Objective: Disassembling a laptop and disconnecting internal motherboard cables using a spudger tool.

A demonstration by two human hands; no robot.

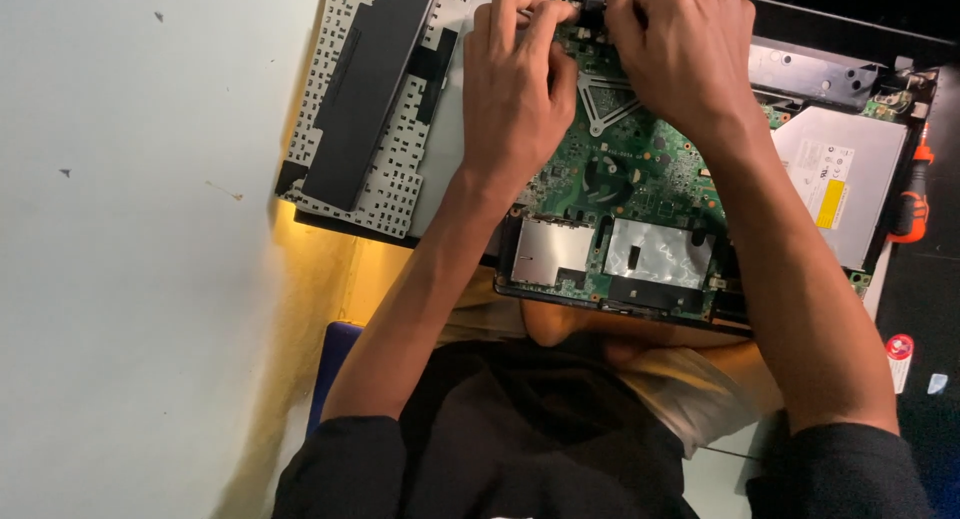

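Opened black laptop chassis (850,79) on lap, green circuit board (620,169) bare. Detached keyboard (365,99) flipped beside it, so teardown well along. Left hand (515,89) and right hand (685,54) both pinch small part at board's far edge. Silver optical drive (835,179) not out yet.

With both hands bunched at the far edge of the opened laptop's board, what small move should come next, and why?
Probably a gentle pull by the left hand while the right hand steadies the green circuit board. Both sets of fingers pinch a small dark part at the board's far edge; whether it is free cannot be seen.
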